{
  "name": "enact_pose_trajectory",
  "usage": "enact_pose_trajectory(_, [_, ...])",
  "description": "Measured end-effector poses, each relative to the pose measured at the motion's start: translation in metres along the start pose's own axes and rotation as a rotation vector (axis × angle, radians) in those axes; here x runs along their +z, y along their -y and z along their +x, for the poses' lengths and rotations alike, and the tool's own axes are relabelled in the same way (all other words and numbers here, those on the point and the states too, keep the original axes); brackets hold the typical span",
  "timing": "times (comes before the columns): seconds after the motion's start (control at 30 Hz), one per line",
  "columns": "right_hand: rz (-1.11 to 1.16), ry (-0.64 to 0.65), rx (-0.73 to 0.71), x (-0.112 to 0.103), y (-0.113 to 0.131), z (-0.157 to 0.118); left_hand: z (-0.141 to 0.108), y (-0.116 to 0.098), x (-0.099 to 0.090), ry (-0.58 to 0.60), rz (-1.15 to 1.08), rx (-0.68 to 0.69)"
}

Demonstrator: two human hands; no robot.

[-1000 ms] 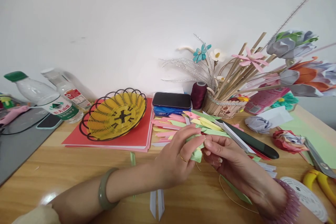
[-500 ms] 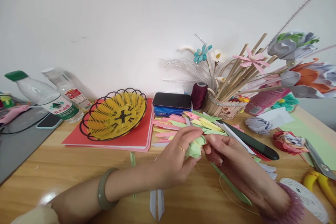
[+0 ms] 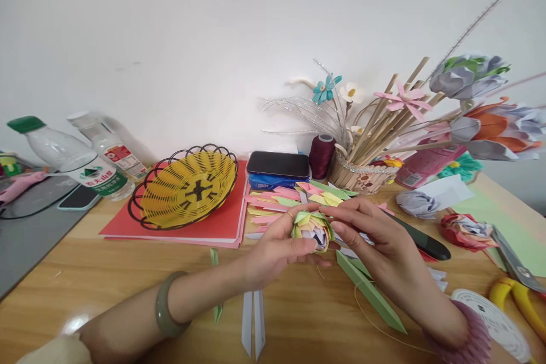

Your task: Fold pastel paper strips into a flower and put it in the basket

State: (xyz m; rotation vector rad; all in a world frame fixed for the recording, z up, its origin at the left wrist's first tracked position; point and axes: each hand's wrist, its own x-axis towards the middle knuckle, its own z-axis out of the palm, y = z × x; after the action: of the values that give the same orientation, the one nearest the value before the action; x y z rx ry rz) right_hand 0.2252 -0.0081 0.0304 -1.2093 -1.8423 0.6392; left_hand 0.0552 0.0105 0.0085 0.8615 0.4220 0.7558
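Observation:
A folded paper flower (image 3: 313, 227), with green outer petals and yellow and pale violet inner ones, is held above the table. My left hand (image 3: 273, 250) grips it from the left, thumb across its front. At its right edge, the fingers of my right hand (image 3: 371, 239) pinch a petal. Below my right hand lies a folded green paper strip (image 3: 371, 293), with a thin cord (image 3: 362, 310) beside it. Two pale folded strips (image 3: 253, 324) and a small green strip (image 3: 215, 261) rest near my left forearm. Behind my hands is a pile of coloured folded strips (image 3: 273, 202).
A yellow woven basket (image 3: 166, 196) sits on red paper (image 3: 115, 222) at left, near bottles (image 3: 102, 173). A phone (image 3: 279, 164) lies on a blue pack. Thread spool (image 3: 322, 156) and flower basket (image 3: 362, 176) stand behind. Scissors (image 3: 516, 293) and finished paper flowers (image 3: 464, 230) are at right.
The paper flower has been turned so its layered inside now faces me. My left thumb lies across its front, and my right fingers have shifted up along its right edge.

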Motion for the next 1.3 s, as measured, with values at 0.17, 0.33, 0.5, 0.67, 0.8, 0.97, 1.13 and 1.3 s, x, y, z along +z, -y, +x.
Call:
enact_pose_trajectory(0.17, [-0.123, -0.026, -0.099, 0.0032, -0.0007, -0.0013, -0.001, 0.0017, -0.0006, -0.018, 0.117, -0.027])
enact_pose_trajectory(0.33, [-0.178, -0.071, -0.136, 0.0029, 0.0, -0.003, -0.0006, -0.0006, 0.0021, -0.062, 0.098, -0.105])
enact_pose_trajectory(0.5, [-0.044, -0.067, 0.068, 0.0006, 0.0017, 0.0011, 0.0005, -0.002, 0.0039, -0.047, 0.015, -0.134])
enact_pose_trajectory(0.67, [0.344, -0.032, 0.409, -0.0037, 0.0011, 0.0063, 0.0003, -0.0039, 0.0036, -0.015, -0.052, -0.171])
enact_pose_trajectory(0.8, [0.377, -0.076, 0.439, -0.0059, -0.0009, 0.0061, -0.0004, -0.0056, 0.0027, -0.014, -0.086, -0.172])
enact_pose_trajectory(0.97, [0.302, -0.049, 0.352, -0.0046, -0.002, 0.0052, 0.0003, -0.005, 0.0016, -0.01, -0.094, -0.169])
enact_pose_trajectory(1.13, [0.283, 0.082, 0.32, 0.0017, -0.0047, 0.0047, 0.001, -0.0048, 0.0031, -0.02, -0.031, -0.193])
enact_pose_trajectory(1.3, [0.062, 0.038, 0.181, 0.0016, -0.0068, 0.0027, 0.0002, -0.0058, 0.0042, -0.03, 0.036, -0.228])
